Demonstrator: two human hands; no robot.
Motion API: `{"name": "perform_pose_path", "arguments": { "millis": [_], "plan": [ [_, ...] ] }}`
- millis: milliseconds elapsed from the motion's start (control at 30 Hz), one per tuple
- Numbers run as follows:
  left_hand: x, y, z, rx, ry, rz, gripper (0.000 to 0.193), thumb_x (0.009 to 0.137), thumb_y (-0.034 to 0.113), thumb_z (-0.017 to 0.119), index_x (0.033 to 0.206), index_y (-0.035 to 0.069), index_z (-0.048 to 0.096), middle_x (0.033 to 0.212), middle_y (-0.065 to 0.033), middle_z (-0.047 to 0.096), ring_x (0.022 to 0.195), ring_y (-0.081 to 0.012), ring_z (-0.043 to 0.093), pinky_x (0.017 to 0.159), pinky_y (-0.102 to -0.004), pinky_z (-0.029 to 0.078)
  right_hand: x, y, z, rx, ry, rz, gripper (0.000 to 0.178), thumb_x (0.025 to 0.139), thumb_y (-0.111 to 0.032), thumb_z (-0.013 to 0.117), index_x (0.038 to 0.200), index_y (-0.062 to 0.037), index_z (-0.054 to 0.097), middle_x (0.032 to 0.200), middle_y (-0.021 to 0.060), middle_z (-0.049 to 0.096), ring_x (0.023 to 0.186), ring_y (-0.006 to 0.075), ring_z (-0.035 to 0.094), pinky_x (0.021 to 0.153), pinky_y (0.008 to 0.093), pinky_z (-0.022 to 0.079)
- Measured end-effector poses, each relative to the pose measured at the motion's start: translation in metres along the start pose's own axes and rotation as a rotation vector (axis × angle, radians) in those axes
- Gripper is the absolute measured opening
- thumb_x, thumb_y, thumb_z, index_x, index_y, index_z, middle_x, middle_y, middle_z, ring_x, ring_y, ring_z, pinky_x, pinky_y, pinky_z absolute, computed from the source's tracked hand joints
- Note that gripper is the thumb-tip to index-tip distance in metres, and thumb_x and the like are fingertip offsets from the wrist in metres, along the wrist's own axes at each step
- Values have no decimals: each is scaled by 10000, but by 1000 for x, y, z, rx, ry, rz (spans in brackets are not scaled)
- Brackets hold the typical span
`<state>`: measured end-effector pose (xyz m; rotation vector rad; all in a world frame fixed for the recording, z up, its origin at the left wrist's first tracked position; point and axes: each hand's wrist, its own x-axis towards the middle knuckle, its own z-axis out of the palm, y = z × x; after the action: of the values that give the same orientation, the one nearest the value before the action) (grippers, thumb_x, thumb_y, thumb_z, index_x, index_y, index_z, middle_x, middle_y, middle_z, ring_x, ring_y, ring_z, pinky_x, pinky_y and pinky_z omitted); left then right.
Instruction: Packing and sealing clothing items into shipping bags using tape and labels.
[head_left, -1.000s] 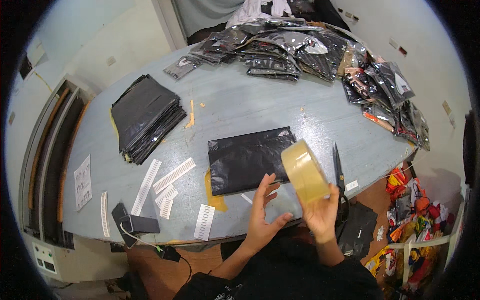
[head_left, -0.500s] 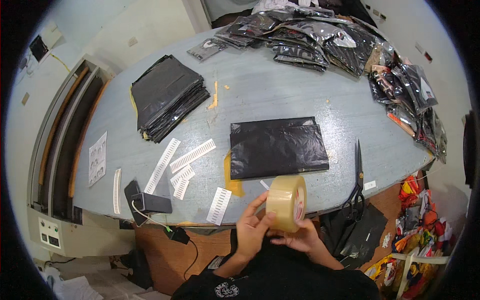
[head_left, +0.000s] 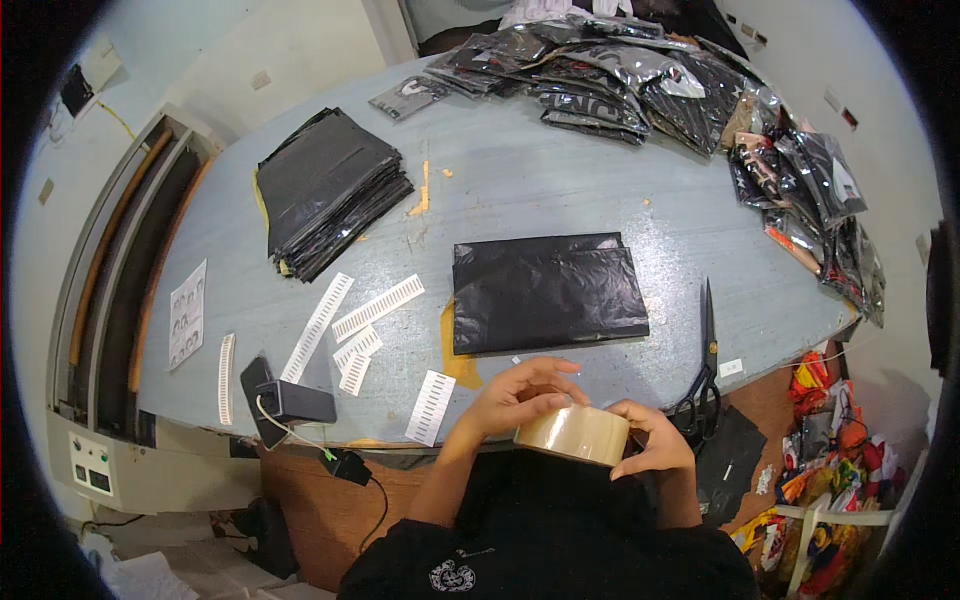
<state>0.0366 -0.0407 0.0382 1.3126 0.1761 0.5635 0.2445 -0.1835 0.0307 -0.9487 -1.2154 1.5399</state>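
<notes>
A wide roll of clear, yellowish packing tape (head_left: 572, 436) is held in front of me at the table's near edge, lying tilted with its outer band facing me. My right hand (head_left: 655, 440) grips its right side between thumb and fingers. On the roll's left and upper edge rests my left hand (head_left: 512, 400), thumb against the tape and fingers curled above it; part of its grip is hidden. Just beyond the hands lies a folded black plastic bag (head_left: 550, 295), flat on the table.
Black scissors (head_left: 708, 360) lie right of the bag. Left are label strips (head_left: 318, 328), a phone (head_left: 262, 400) and a dark box with a cable (head_left: 304, 403). A stack of black bags (head_left: 335, 190) stands far left; packed garments (head_left: 600, 90) line the far edge.
The tape roll has turned from upright to lying tilted, and come slightly lower. My right hand has moved up to its right side; my left fingers now curl over its top.
</notes>
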Motion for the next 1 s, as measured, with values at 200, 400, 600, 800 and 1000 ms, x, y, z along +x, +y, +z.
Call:
{"name": "perform_pose_path", "arguments": {
  "millis": [200, 400, 600, 800, 1000],
  "plan": [
    [13, 21, 15, 708, 130, 314, 239, 907, 204, 485, 1038, 42, 602, 1113, -118, 575, 1104, -266, 489, 948, -376, 358, -5, 18, 24, -67, 325, -132, 657, 492, -98, 887, 960, -70, 427, 934, 34, 535, 874, 89, 499, 774, 260, 406],
    [22, 126, 21, -2, 192, 749, 383, 936, 433, 314, 1053, 181, 578, 1297, -70, 413, 1279, -323, 290, 1051, -492, 203, 0, 29, 27, 78, 566, -290, 627, 566, -110, 859, 984, -62, 394, 979, 56, 547, 904, 105, 518, 800, 278, 423],
    [8, 193, 43, 310, 323, 935, 222, 925, 382, 406, 895, 295, 608, 1267, -1, 325, 1195, -212, 298, 961, -384, 285, 5, 23, 34, 137, 526, -289, 634, 565, -106, 858, 989, -61, 388, 988, 61, 547, 926, 115, 521, 823, 290, 425],
    [-32, 160, 59, 342, 243, 750, 202, 897, 302, 444, 752, 211, 551, 886, 8, 500, 801, -136, 456, 629, -330, 372, 3, 25, 34, 141, 510, -274, 629, 569, -96, 853, 996, -64, 392, 977, 52, 541, 902, 106, 513, 805, 272, 418],
    [-46, 146, 56, 931, 211, 498, 121, 807, 149, 586, 718, 69, 570, 672, -46, 555, 567, -188, 530, 532, -324, 438, 4, 32, 30, 129, 559, -295, 626, 577, -76, 843, 1002, -67, 384, 977, 44, 526, 898, 101, 503, 792, 263, 414]
  ]
}}
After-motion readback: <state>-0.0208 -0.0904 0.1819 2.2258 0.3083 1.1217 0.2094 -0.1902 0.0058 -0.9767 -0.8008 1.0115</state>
